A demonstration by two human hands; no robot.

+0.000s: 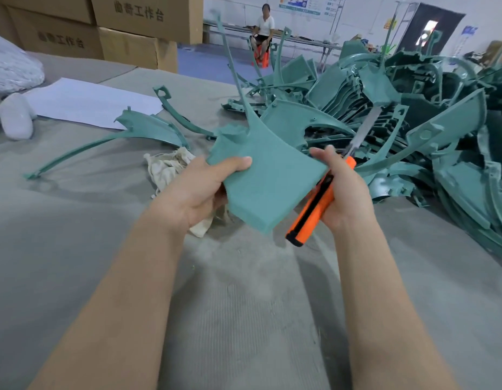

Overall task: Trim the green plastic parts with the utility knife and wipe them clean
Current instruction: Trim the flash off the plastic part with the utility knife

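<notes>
My left hand (199, 190) grips a green plastic part (268, 178) by its left edge, thumb on top, above the table. The part is a broad curved panel with a long thin arm rising up and away. My right hand (344, 190) holds an orange utility knife (314, 209) at the panel's right edge. Its long silver blade (362, 130) is extended and points up and away. A crumpled off-white rag (168, 167) lies on the table under and behind my left hand.
A large heap of green parts (413, 122) fills the right side of the grey table (244, 305). Two separate green parts (148, 130) lie at centre left. White sheet (89, 102), white bags and cardboard boxes (126, 29) stand at the left. A person sits far behind.
</notes>
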